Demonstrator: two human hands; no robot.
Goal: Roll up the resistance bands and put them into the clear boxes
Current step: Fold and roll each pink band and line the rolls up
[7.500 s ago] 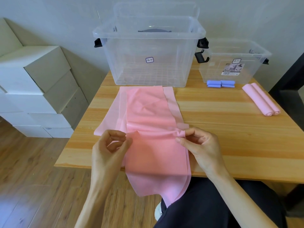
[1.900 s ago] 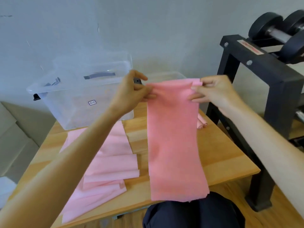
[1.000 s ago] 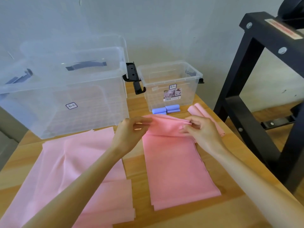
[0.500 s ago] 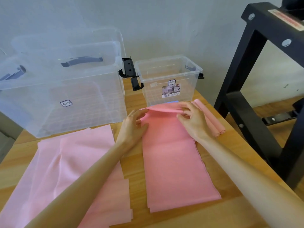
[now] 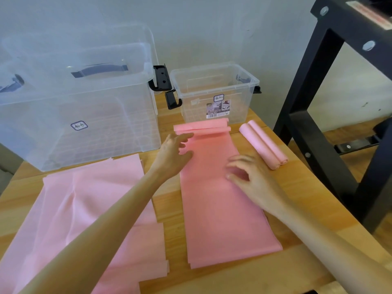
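Barely begun, by the look of it: the darker pink band (image 5: 222,198) lies flat down the middle of the wooden table (image 5: 297,272), only its far end at 12 o'clock turned into a small roll (image 5: 201,127) just in front of the small clear box (image 5: 214,92). Both hands are over the band with fingers loosely spread and gripping nothing; the left hand (image 5: 174,155) reaches toward the roll, the right hand (image 5: 252,177) sits lower at 3 o'clock. One finished pale roll (image 5: 263,144) waits on the table at 2 o'clock, not yet boxed. Paler pink bands (image 5: 84,209) lie unrolled at 9 o'clock before the large clear box (image 5: 80,98). Both boxes look empty, so nearly all remains
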